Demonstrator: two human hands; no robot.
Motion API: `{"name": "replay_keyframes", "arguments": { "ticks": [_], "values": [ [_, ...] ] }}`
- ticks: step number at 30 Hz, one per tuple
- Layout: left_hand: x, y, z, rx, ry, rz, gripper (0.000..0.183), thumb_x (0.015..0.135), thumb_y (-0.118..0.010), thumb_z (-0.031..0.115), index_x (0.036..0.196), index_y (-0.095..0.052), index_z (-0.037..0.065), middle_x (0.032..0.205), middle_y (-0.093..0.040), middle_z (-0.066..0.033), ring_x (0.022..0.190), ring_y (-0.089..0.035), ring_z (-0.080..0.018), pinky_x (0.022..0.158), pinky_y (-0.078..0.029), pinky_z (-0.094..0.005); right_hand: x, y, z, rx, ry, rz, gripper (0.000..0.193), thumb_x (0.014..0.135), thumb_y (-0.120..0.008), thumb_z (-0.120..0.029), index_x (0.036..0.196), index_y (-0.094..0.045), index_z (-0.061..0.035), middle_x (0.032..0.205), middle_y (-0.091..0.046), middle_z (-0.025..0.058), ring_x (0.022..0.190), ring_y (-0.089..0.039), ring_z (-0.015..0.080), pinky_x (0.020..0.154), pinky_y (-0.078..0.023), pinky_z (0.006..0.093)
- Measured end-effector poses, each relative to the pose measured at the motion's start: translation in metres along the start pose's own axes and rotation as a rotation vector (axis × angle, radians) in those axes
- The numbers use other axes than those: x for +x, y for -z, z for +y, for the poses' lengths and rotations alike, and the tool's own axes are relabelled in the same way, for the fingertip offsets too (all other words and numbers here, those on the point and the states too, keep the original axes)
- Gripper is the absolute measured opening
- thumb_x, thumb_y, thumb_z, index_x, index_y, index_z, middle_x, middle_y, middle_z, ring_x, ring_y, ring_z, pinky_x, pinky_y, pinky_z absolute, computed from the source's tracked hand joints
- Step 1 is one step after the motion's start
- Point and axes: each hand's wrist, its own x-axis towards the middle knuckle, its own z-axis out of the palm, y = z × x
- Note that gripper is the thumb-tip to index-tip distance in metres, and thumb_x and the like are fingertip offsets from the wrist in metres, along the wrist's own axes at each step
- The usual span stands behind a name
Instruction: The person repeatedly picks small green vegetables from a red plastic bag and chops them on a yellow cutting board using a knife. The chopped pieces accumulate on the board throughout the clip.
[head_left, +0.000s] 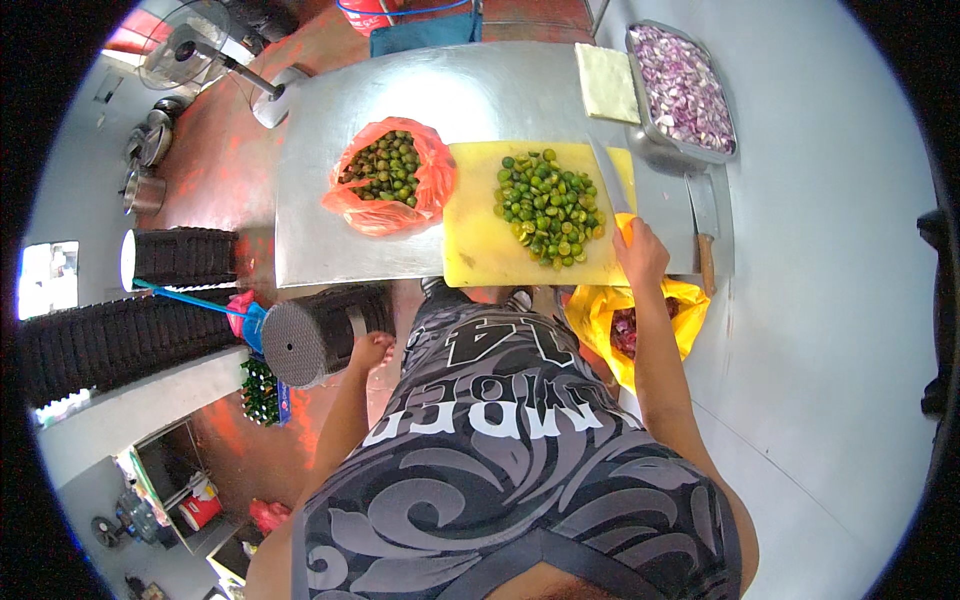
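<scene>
My right hand (pixel 643 252) grips the orange handle of a kitchen knife (pixel 607 172), its blade lying along the right part of a yellow cutting board (pixel 472 235) and pointing away from me. Left of the blade, a pile of cut calamansi (pixel 550 208) covers the middle of the board. Whole calamansi (pixel 385 168) fill an open orange-red plastic bag (pixel 436 165) beside the board's left edge. Below the table's near edge hangs my left hand (pixel 373 350), close to a dark round stool (pixel 300 340). Its fingers are curled, with nothing visible in them.
Chopped red onions fill a metal tray (pixel 735 140) at the table's far right, next to a pale slab (pixel 606 82). A wooden-handled cleaver (pixel 704 215) lies at the right edge. Below hangs a yellow bag (pixel 690 325) with purplish scraps. A fan (pixel 228 65) stands far left.
</scene>
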Motion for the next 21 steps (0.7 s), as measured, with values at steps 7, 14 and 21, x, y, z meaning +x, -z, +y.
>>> {"name": "replay_keyframes", "arguments": {
  "ticks": [7,14,21],
  "values": [
    [-0.032,-0.024,0.108,0.397,-0.128,0.157,0.020,0.093,-0.066,0.016,0.102,-0.073,0.000,0.078,-0.075,-0.0104,0.054,-0.067,-0.0170,0.048,-0.055,-0.0341,0.068,0.199,-0.062,0.942,0.126,-0.228,0.019,0.095,-0.067,-0.020,0.094,-0.072,-0.0010,0.086,-0.068,0.0102,0.082,-0.065,0.0194,0.077,-0.051,0.0331],
    [-0.005,0.008,0.132,0.771,-0.063,0.205,0.034,0.087,-0.069,0.038,0.094,-0.078,0.006,0.081,-0.077,-0.0109,0.078,-0.075,-0.0217,0.077,-0.057,-0.0353,0.053,0.502,-0.155,0.632,2.139,-0.846,0.063,0.074,-0.077,0.003,0.133,-0.056,0.0049,0.113,-0.063,0.0146,0.104,-0.057,0.0259,0.106,-0.042,0.0395],
    [0.059,0.035,0.102,0.757,-0.243,0.121,0.026,0.091,-0.066,0.030,0.098,-0.077,0.007,0.088,-0.076,-0.0093,0.080,-0.075,-0.0230,0.077,-0.057,-0.0374,0.045,0.515,-0.185,0.669,2.079,-0.512,0.052,0.073,-0.072,0.007,0.124,-0.059,0.0091,0.110,-0.063,0.0151,0.104,-0.058,0.0244,0.099,-0.044,0.0344]
  ]
}}
